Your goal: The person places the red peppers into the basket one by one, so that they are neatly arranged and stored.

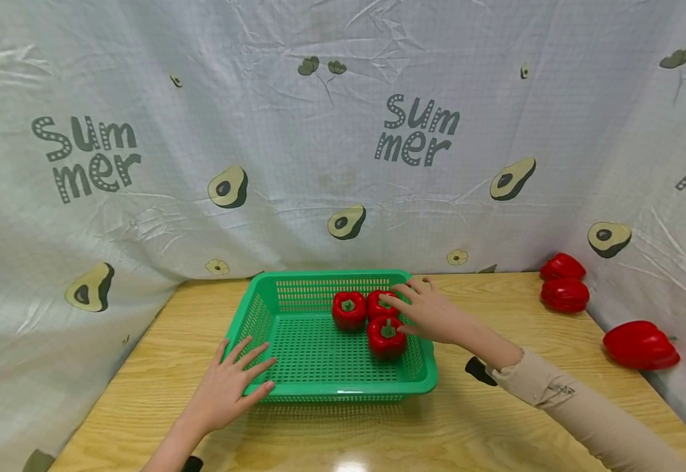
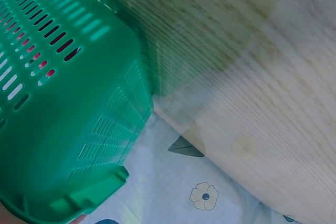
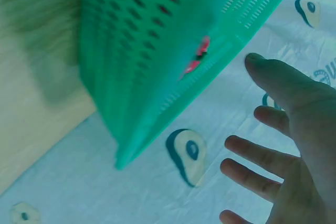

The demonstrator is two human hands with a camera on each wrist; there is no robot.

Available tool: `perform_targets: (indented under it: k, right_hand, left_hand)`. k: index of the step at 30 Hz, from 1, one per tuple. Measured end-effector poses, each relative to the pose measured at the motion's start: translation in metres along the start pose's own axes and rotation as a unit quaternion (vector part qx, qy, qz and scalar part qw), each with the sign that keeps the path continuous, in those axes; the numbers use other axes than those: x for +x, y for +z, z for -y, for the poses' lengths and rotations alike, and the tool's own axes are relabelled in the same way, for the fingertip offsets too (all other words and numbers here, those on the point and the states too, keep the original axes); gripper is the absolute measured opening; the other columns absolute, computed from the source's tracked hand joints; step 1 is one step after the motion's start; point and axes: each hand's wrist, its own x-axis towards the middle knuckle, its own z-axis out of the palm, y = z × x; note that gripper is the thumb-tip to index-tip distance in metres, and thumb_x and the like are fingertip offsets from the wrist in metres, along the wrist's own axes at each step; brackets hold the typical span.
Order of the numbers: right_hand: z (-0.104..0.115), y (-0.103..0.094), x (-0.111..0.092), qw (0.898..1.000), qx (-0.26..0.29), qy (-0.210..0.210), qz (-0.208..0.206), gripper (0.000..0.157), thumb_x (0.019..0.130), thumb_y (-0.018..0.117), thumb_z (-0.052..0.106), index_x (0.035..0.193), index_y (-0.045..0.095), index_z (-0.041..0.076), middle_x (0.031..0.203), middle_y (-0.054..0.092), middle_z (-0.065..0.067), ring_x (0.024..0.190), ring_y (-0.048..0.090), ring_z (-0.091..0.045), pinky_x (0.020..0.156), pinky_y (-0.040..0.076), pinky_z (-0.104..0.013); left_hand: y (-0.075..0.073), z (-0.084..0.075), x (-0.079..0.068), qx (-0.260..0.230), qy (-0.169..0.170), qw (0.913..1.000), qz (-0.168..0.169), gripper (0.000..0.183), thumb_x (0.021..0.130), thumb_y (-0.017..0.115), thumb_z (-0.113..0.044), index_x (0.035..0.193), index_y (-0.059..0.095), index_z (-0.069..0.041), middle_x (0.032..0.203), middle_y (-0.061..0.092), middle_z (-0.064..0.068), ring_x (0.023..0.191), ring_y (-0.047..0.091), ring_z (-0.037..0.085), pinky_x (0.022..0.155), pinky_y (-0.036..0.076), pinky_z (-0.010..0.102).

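Behind the green basket [image 1: 343, 388], we have a pale printed sheet [image 1: 284, 157]: "summer" lettering, avocados, flowers. It wraps round past the basket's left and right too.

Under the basket: wood-grain table [image 1: 484, 314], running out on both sides of it and toward us.

Basket itself: rectangular, slotted walls, mesh floor, sitting upright on the table.

Right of the basket we see a beige sleeve [image 1: 591, 413] on the right arm. Right hand [image 1: 425, 311] is over the basket's right rim, fingers spread apart, fingertips reaching over the peppers at that end. Head view alone can't settle whether they touch; right wrist view puts thumb and fingers clear of the basket wall.

Left hand [image 1: 233, 377] is at the basket's near left corner, fingers fanned and laid over the rim, not clamped as far as we can see. Hands well apart, one at each end of the basket.

Right of the basket, nearest us: large red pepper [image 1: 641, 345] on its side, close to the sheet. Farther back on the basket's right, two more: front red pepper [image 1: 564, 295] and rear red pepper [image 1: 563, 267], can't tell if touching.

Inside the basket, right half, three red peppers [image 1: 386, 341] bunched together, green stems visible.

Beside the basket's right end, under the right wrist: small black piece [image 1: 481, 371].
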Motion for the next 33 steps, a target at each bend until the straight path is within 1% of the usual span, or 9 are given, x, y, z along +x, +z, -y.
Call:
perform_targets:
  k: [8,14,16,18,20,23,27,30,33]
  right_hand:
    - [-0.008,0.005,-0.038,0.998,0.021,0.015,-0.052,0.056,0.074,0.07,0.033,0.125,0.051,0.017,0.114,0.055,-0.008,0.099,0.048,-0.025,0.079,0.036,-0.046]
    - [-0.015,0.012,-0.063,0.995,0.031,0.022,-0.095,0.055,0.071,0.073,0.027,0.121,0.055,0.014,0.106,0.057,-0.005,0.096,0.05,-0.023,0.077,0.036,-0.042]
    - [-0.016,0.015,-0.071,0.995,0.026,0.028,-0.097,0.047,0.08,0.065,0.034,0.121,0.055,0.015,0.105,0.058,-0.004,0.095,0.05,-0.022,0.077,0.037,-0.042]
    - [-0.017,0.018,-0.077,0.994,0.022,0.034,-0.102,0.046,0.08,0.065,0.034,0.12,0.055,0.014,0.105,0.059,-0.004,0.094,0.051,-0.022,0.077,0.038,-0.042]
    - [-0.018,0.021,-0.084,0.993,0.023,0.04,-0.107,0.042,0.085,0.056,0.039,0.12,0.055,0.015,0.104,0.059,-0.004,0.093,0.051,-0.021,0.076,0.037,-0.041]
    - [-0.02,0.026,-0.094,0.991,0.028,0.049,-0.12,0.044,0.079,0.065,0.032,0.118,0.057,0.014,0.103,0.058,-0.004,0.092,0.05,-0.021,0.076,0.036,-0.041]
    - [-0.024,0.032,-0.108,0.988,0.037,0.066,-0.135,0.037,0.089,0.05,0.039,0.116,0.058,0.014,0.102,0.059,-0.004,0.092,0.05,-0.022,0.075,0.035,-0.042]
    - [-0.026,0.036,-0.119,0.985,0.038,0.084,-0.144,0.05,0.094,0.027,0.047,0.114,0.059,0.014,0.102,0.059,-0.006,0.092,0.05,-0.024,0.074,0.035,-0.044]
    - [-0.029,0.038,-0.13,0.984,0.035,0.101,-0.146,0.058,0.094,0.019,0.05,0.113,0.059,0.013,0.102,0.059,-0.007,0.092,0.049,-0.024,0.074,0.034,-0.045]
  left_hand:
    - [0.0,0.0,0.001,0.005,-0.001,1.0,0.003,0.043,0.086,0.047,-0.049,0.116,0.061,-0.023,0.13,0.051,0.004,0.124,0.039,0.036,0.1,0.019,0.06]
    - [0.0,-0.001,0.001,0.006,-0.001,1.0,0.002,0.042,0.086,0.047,-0.05,0.116,0.061,-0.024,0.13,0.051,0.003,0.124,0.04,0.036,0.1,0.02,0.06]
    - [0.0,-0.001,0.001,0.004,-0.002,1.0,0.002,0.042,0.086,0.047,-0.05,0.116,0.061,-0.024,0.13,0.051,0.004,0.124,0.04,0.036,0.1,0.02,0.06]
    - [0.0,-0.001,0.001,0.003,-0.002,1.0,0.0,0.043,0.086,0.047,-0.05,0.116,0.061,-0.024,0.13,0.052,0.004,0.124,0.04,0.036,0.099,0.02,0.06]
    - [-0.001,-0.001,0.001,0.002,-0.003,1.0,0.001,0.043,0.086,0.046,-0.05,0.116,0.061,-0.024,0.13,0.052,0.004,0.124,0.04,0.036,0.1,0.02,0.06]
    - [-0.001,0.0,0.001,0.003,-0.004,1.0,0.0,0.042,0.086,0.048,-0.049,0.116,0.061,-0.024,0.13,0.052,0.004,0.124,0.04,0.036,0.1,0.02,0.06]
    - [-0.002,-0.001,0.001,0.002,-0.005,1.0,0.001,0.04,0.085,0.051,-0.047,0.115,0.062,-0.023,0.129,0.052,0.004,0.124,0.04,0.036,0.099,0.021,0.06]
    - [-0.001,-0.001,0.001,0.002,-0.003,1.0,0.0,0.04,0.085,0.05,-0.047,0.115,0.062,-0.023,0.129,0.052,0.004,0.124,0.04,0.036,0.099,0.021,0.06]
    - [-0.001,-0.001,0.001,0.004,-0.002,1.0,-0.003,0.042,0.086,0.048,-0.049,0.115,0.062,-0.023,0.128,0.053,0.003,0.124,0.04,0.036,0.099,0.021,0.06]
